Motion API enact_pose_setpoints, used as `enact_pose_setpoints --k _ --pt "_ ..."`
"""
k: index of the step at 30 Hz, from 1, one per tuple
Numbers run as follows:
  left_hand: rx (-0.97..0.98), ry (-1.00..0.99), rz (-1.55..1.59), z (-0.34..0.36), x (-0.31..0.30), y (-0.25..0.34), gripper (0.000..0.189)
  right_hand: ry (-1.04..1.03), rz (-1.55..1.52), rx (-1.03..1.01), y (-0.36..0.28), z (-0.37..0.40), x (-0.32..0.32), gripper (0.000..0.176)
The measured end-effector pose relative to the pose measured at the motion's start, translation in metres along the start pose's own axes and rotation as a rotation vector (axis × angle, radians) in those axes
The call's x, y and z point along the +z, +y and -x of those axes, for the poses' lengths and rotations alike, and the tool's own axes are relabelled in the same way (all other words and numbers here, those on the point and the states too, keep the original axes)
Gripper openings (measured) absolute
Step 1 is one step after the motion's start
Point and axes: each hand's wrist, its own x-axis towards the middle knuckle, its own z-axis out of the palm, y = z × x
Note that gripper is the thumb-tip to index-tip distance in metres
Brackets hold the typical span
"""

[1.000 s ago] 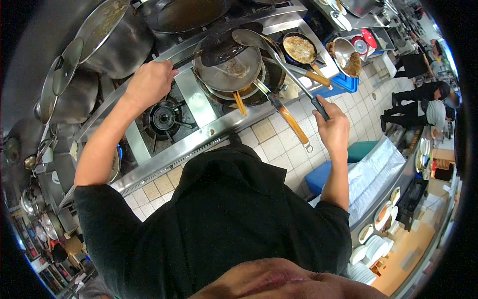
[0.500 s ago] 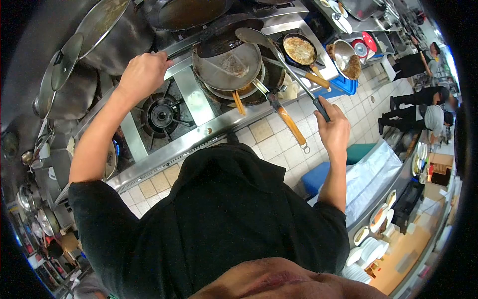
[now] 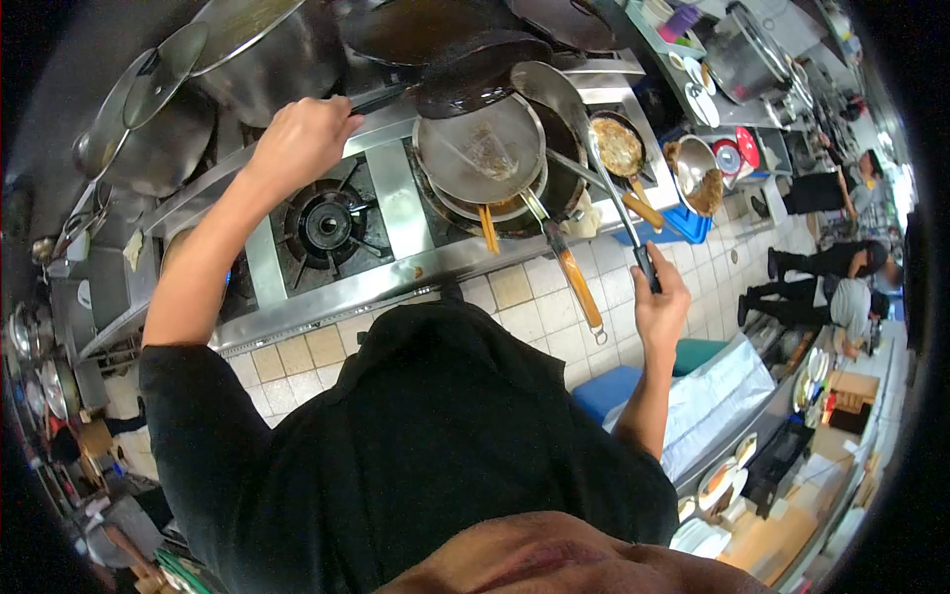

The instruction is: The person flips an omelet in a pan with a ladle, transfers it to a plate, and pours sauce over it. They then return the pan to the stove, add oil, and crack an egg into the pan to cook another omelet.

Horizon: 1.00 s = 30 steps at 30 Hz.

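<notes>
My left hand (image 3: 305, 139) is closed round the handle of a dark wok (image 3: 477, 81), which is tilted at the far edge of a round mesh strainer (image 3: 475, 158). The strainer lies over a metal container, its wooden handle (image 3: 579, 282) pointing toward me past the stove edge. In my right hand (image 3: 661, 302) is the black grip of a long metal ladle (image 3: 549, 91). The ladle's bowl is beside the wok, at the strainer's far right. A second wooden handle (image 3: 489, 230) sticks out from beneath the strainer.
A gas burner (image 3: 329, 226) sits left of the strainer. Large steel pots (image 3: 272, 74) stand behind my left hand. To the right are a small frying pan with a browned round food (image 3: 616, 148), a metal bowl (image 3: 696, 163) and a blue container (image 3: 688, 223). People (image 3: 816, 267) stand farther right.
The view has shifted, moving the stove rightward and down in it. My right hand has drawn nearer to me, and the ladle slants more steeply. Both hands keep their holds.
</notes>
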Motion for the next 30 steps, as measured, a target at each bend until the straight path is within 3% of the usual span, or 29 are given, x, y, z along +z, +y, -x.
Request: enact_pose_setpoints --k 3,7,8,12,15,19,21,28,29,30 --pt "-0.152 -0.002 0.143 0.012 0.013 -0.007 0.030 -0.040 -0.118 -0.011 0.041 0.009 0.032 0.037" --pt "-0.507 -0.054 0.533 0.032 0.047 -0.009 0.037 -0.292 -0.524 0.413 0.028 0.000 0.032 0.038" --pt "-0.647 -0.101 0.644 0.037 0.058 -0.008 0.037 -0.279 -0.581 0.373 0.025 -0.005 0.033 0.039" --pt "-0.876 -0.024 1.378 0.057 0.091 0.005 0.027 -0.363 -0.866 0.349 0.020 -0.041 0.048 0.031" --pt "-0.871 0.029 1.606 0.068 0.097 0.009 0.027 -0.373 -0.802 0.285 0.011 -0.080 0.064 0.028" --pt "-0.906 0.107 1.598 0.085 0.103 0.006 0.028 -0.403 -0.620 0.197 -0.001 -0.143 0.096 0.024" --pt "-0.920 0.146 1.552 0.093 0.102 0.003 0.029 -0.475 -0.565 0.125 -0.004 -0.171 0.115 0.014" --pt "-1.026 0.272 1.534 0.122 0.094 -0.005 0.031 -0.328 -0.065 -0.151 -0.032 -0.244 0.167 0.037" --pt "-1.028 0.298 1.495 0.124 0.094 -0.006 0.031 -0.260 0.049 -0.303 -0.012 -0.266 0.185 0.039" --pt "-1.041 0.292 1.485 0.127 0.093 -0.008 0.030 -0.251 0.059 -0.312 -0.016 -0.271 0.190 0.041"
